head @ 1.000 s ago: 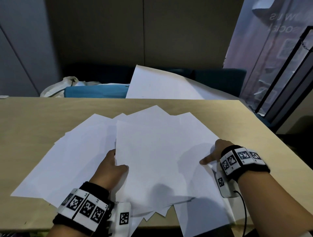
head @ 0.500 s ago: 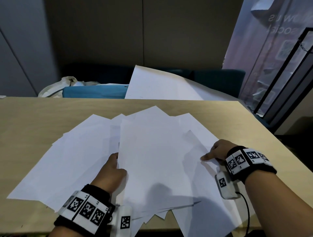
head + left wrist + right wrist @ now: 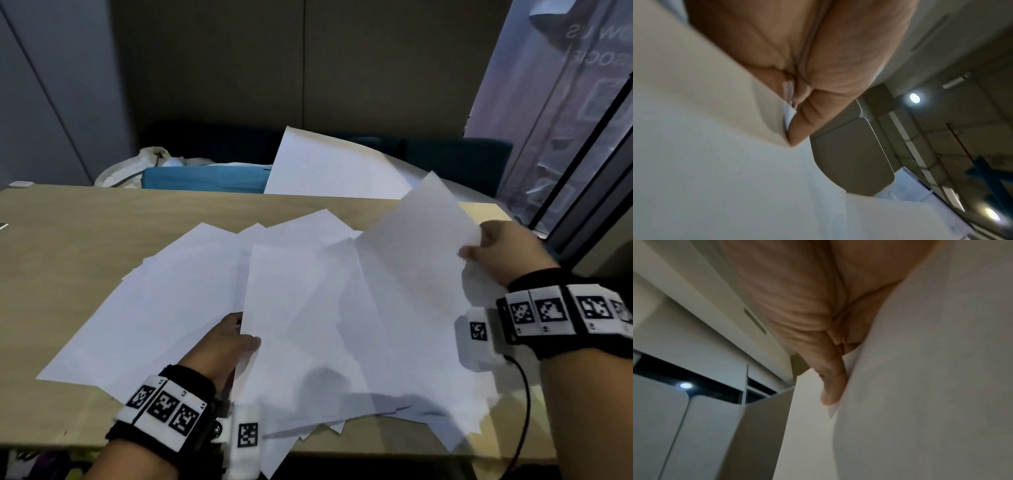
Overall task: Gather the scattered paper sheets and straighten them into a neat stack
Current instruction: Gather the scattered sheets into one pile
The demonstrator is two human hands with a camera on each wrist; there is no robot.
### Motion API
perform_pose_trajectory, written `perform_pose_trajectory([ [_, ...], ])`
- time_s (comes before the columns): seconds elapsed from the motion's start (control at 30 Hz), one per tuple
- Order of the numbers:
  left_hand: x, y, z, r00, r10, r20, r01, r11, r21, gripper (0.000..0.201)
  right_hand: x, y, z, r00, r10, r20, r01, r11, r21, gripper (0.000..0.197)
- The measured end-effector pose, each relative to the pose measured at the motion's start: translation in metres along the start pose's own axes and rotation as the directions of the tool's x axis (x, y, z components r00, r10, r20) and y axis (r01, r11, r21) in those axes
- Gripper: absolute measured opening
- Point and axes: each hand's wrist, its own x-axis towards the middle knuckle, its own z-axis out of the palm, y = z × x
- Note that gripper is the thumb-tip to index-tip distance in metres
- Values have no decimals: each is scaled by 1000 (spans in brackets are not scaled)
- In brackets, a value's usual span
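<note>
Several white paper sheets (image 3: 191, 294) lie fanned across the wooden table (image 3: 68, 233). My left hand (image 3: 236, 337) pinches the left edge of the top sheets (image 3: 301, 325) near the table's front; in the left wrist view its thumb (image 3: 801, 129) presses on the sheets (image 3: 715, 162). My right hand (image 3: 479, 248) pinches the right edge of one sheet (image 3: 424, 246) and holds it lifted and tilted above the pile. The right wrist view shows the thumb (image 3: 832, 386) against that sheet (image 3: 920, 386).
A large white sheet (image 3: 329, 168) leans behind the table's far edge, beside a teal box (image 3: 205, 178) and a white bag (image 3: 137, 168). A dark rack (image 3: 589, 144) stands at the right. Some sheets overhang the front edge.
My right hand has risen and moved right and away, lifting one sheet off the pile by its edge. My left hand has kept its hold on the top sheets.
</note>
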Motion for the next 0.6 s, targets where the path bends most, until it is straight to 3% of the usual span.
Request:
perform_pose_trajectory([
  [0.07, 3, -2, -3, 1000, -26, 8, 26, 1000, -12, 47, -4, -10, -27, 990, -61, -126, 69, 996, 64, 21],
  [0.2, 2, 1, -3, 999, -47, 13, 47, 999, 6, 38, -8, -32, -67, 921, -136, -366, 260, 913, 315, 32],
  [0.27, 0, 3, -1, 998, -57, 16, 56, 997, 54, 40, -6, -41, -71, 914, -123, -386, 294, 858, 421, 35],
  [0.33, 1, 4, 1, 998, -57, -8, 58, 993, 101, 45, -1, -54, -56, 944, -135, -302, 271, 839, 472, 29],
  [0.47, -4, 14, 7, 996, -80, -50, 89, 976, 198, 40, 1, -80, 10, 986, -142, 83, 107, 936, 337, 12],
  [0.6, -5, 19, 12, 996, -64, -66, 73, 988, 135, 60, 6, -80, 80, 918, -52, 393, 48, 999, 19, 20],
])
